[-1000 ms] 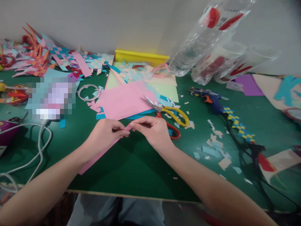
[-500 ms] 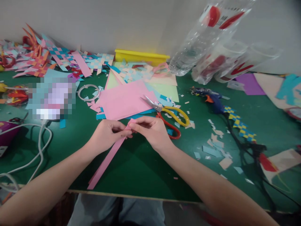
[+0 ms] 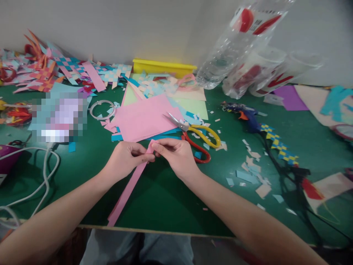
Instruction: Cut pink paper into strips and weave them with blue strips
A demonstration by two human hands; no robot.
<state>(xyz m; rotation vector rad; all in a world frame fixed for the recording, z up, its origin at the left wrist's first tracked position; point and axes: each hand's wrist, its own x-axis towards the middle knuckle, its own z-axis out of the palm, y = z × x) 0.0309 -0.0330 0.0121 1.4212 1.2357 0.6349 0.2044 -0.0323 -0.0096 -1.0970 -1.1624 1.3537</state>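
Between the thumb and fingers of my left hand (image 3: 128, 156) is a long folded pink paper strip (image 3: 131, 189), its tail slanting down to the table's front edge. My right hand (image 3: 176, 152) pinches the strip's upper end, with the fingertips of both hands almost touching. Just beyond the hands lies a stack of pink paper sheets (image 3: 146, 117) on blue and pale green paper. Scissors (image 3: 201, 136) with one yellow and one red handle rest partly on that stack, blades half open, close to my right hand.
Woven paper pieces (image 3: 68, 68) are heaped at the back left. A tape roll (image 3: 102, 109), a pixelated phone-like object (image 3: 62, 114) and a white cable (image 3: 45, 180) lie left. Plastic-wrapped cups (image 3: 253, 70), a blue glue gun (image 3: 248, 119) and paper scraps (image 3: 253, 165) are on the right.
The lower end of the pink strip has swung slightly to the right. Both hands keep their pinch on its upper end, and the whole view has shifted a little.
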